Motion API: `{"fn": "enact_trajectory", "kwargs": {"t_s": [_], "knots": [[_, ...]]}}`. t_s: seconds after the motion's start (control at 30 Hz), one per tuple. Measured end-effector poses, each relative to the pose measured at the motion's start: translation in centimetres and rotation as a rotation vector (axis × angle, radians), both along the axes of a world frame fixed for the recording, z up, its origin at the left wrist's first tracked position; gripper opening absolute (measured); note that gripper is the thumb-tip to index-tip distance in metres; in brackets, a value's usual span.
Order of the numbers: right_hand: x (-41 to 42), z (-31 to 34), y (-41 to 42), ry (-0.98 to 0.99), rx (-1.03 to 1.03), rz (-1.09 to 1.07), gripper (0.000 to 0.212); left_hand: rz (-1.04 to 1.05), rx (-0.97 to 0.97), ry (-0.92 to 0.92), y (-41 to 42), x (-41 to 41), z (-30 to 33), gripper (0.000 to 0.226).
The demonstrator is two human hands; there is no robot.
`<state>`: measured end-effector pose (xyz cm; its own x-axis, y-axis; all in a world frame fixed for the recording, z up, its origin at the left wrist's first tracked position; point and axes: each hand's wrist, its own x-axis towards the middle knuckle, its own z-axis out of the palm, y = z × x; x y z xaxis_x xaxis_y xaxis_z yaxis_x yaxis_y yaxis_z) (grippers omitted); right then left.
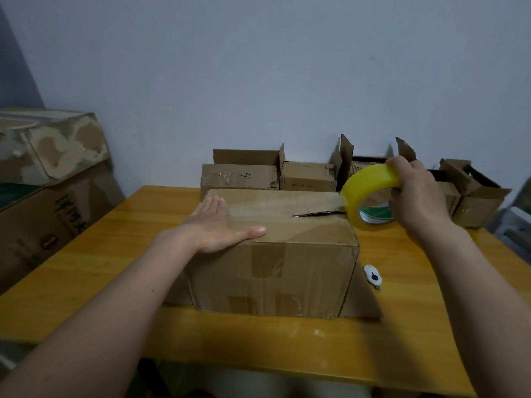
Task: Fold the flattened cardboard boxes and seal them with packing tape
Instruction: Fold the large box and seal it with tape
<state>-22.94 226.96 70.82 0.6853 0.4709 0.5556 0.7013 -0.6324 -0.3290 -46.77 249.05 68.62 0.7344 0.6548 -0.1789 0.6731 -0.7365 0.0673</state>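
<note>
Right hand (pixel 418 193) grips tape roll (pixel 370 196); left hand (pixel 221 225) presses box (pixel 275 254).

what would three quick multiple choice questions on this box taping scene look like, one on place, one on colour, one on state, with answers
1. Where does the small white cutter lie?
A. on top of the box
B. on the table right of the box
C. in the left hand

2. What colour is the tape roll?
A. yellow
B. blue
C. black

3. How is the left hand?
A. curled round the roll
B. flat on the box top
C. hanging off the table

Answers:
1 B: the cutter rests on the table beside the box.
2 A: the tape roll in the right hand is yellow.
3 B: the left hand lies with straight fingers on the box top.
</note>
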Motion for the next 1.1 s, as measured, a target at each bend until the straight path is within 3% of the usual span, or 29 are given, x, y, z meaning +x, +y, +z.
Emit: {"fn": "enact_trajectory", "kwargs": {"t_s": [0.6,1.1], "knots": [[0.6,0.6,-0.8,-0.066,-0.187,-0.018,0.048,-0.033,0.007,0.025,-0.3,0.2,0.1,0.132],[0.2,-1.9,-1.8,-0.023,-0.097,-0.057,0.046,-0.046,0.001,0.026,-0.8,-0.2,0.3,0.132]]}}
